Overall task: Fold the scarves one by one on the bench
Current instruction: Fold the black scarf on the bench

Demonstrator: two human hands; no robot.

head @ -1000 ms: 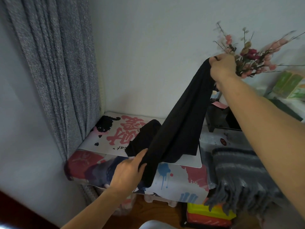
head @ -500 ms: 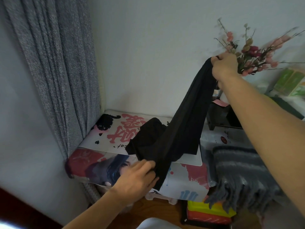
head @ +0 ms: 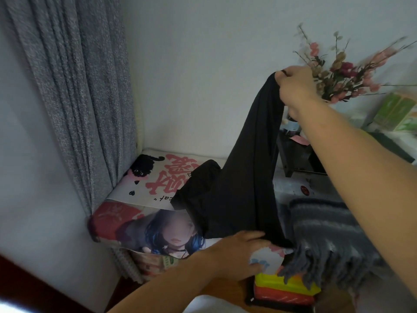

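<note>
Printed bench (head: 126,193) under black scarf (head: 225,195) (grey scarf (head: 327,224) beside)

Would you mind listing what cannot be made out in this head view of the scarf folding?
- Left hand fingertips: hidden under the black scarf, so its grip is unclear.
- Grey fringed scarf: its far end is covered by the right forearm.
- Flowers: motion-blurred, and their vase is hidden behind the right hand.
- Green box: blurred and cut off by the right edge.
</note>
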